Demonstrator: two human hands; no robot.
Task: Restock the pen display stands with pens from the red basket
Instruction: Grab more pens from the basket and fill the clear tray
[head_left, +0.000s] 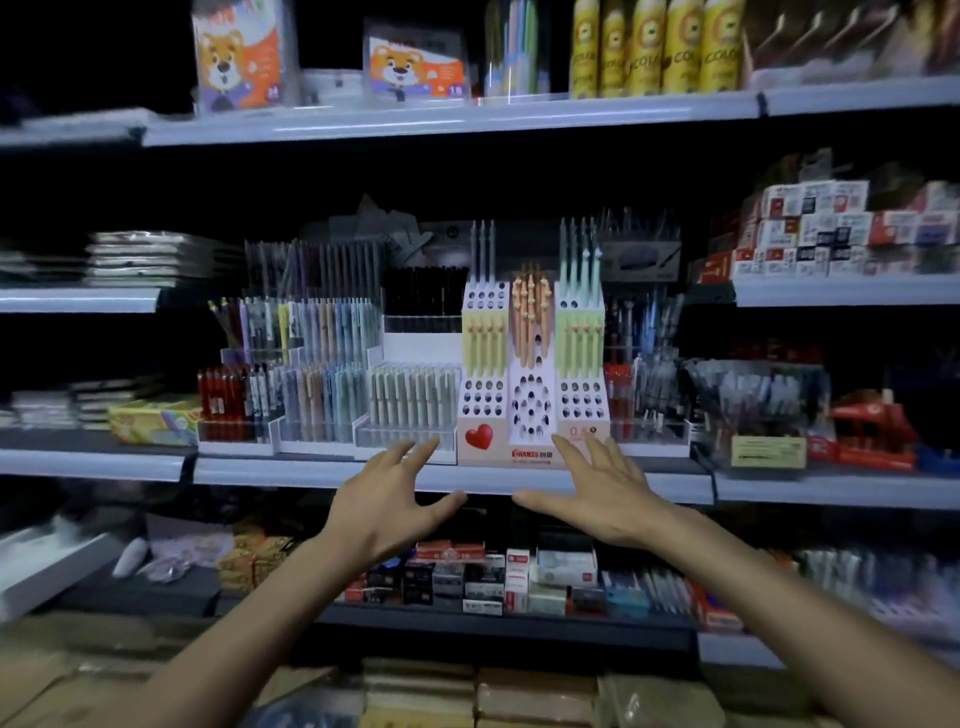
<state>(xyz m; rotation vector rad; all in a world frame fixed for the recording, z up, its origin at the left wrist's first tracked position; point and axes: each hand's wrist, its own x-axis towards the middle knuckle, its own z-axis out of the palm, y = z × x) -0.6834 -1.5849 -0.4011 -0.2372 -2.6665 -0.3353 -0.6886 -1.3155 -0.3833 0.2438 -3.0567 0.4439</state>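
Both hands are spread open and hold nothing: the left hand (387, 506) and right hand (602, 493) flank the base of the white pen display stand (530, 415) at the front edge of the shelf (311, 474). The stand is tall and sits close to that edge, so a pull at its base could tip it forward and spill loose pens. Many of its lower holes are empty; yellow-green, peach and mint pens fill the upper tiers. The clear tray (410, 400) beside it looks full. No red basket is in view.
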